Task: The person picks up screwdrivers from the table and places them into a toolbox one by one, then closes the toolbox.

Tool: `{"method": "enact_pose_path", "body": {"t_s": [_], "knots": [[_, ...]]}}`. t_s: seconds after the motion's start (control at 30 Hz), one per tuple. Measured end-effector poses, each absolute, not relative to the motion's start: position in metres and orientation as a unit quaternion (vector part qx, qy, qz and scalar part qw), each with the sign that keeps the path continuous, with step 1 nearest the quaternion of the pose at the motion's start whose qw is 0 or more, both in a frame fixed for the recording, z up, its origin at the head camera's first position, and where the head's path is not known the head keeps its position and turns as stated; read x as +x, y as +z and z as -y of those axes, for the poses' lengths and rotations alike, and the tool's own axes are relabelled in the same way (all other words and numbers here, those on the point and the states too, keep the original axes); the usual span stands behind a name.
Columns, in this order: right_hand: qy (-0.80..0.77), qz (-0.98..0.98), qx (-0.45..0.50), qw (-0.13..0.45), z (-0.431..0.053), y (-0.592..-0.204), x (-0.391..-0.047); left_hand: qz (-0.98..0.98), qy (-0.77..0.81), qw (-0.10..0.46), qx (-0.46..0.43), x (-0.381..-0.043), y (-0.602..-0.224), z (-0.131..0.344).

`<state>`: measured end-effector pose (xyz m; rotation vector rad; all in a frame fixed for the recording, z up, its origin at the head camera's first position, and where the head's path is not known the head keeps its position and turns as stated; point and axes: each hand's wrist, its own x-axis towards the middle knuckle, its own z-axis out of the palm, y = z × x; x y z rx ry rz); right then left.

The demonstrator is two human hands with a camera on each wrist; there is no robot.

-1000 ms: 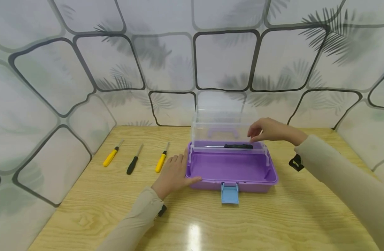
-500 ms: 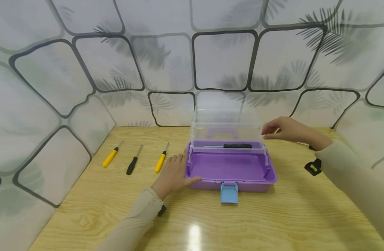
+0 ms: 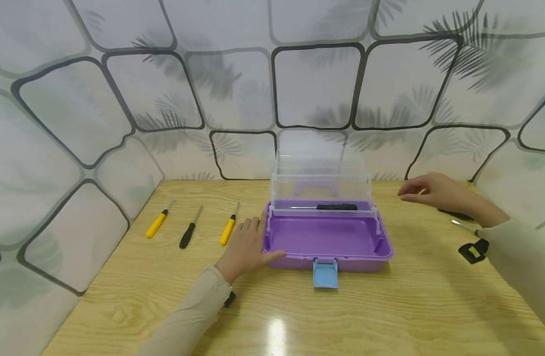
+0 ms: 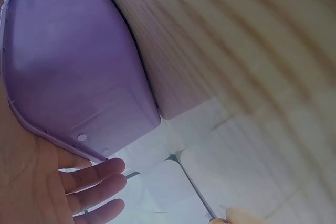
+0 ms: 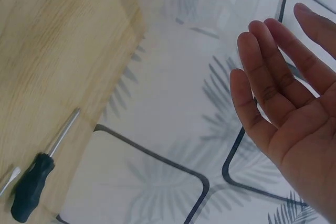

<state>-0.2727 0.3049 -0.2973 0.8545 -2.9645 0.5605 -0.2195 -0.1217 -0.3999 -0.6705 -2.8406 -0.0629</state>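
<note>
A purple toolbox point(image 3: 328, 237) stands on the table with its clear lid point(image 3: 321, 168) raised and its light blue latch point(image 3: 325, 275) hanging down in front. Along its back lies a black-handled screwdriver point(image 3: 337, 207). My left hand point(image 3: 243, 247) rests on the box's left front corner, thumb over the front rim, and in the left wrist view its fingers point(image 4: 94, 182) stretch past the purple wall. Holding nothing, my right hand point(image 3: 437, 193) is raised to the right of the box, fingers loosely bent. Beyond it in the right wrist view lies another black-handled screwdriver point(image 5: 34, 187).
Left of the box lie a yellow screwdriver point(image 3: 157, 223), a black screwdriver point(image 3: 187, 235) and a second yellow screwdriver point(image 3: 228, 230). At the right, a metal screwdriver shaft point(image 3: 464, 226) shows beside my sleeve. A patterned wall covering point(image 3: 317, 89) encloses the table's back and sides.
My right hand has moved right, away from the toolbox, uncovering a screwdriver shaft on the table. The left hand, the box and the screwdriver in it stay put.
</note>
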Motion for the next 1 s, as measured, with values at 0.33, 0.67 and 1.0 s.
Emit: {"method": "enact_pose_path", "body": {"t_s": [0.33, 0.67, 1.0], "knots": [[0.158, 0.959, 0.233, 0.040, -0.330, -0.306, -0.264, 0.965, 0.008, 0.134, -0.227, -0.220, -0.402, 0.122], [0.172, 0.962, 0.205, 0.051, -0.352, -0.312, -0.263, 0.963, 0.017, 0.145, -0.228, -0.221, -0.404, 0.121], [0.192, 0.971, 0.145, 0.012, -0.375, -0.320, -0.261, 0.966, 0.010, 0.127, -0.223, -0.221, -0.404, 0.121]]}}
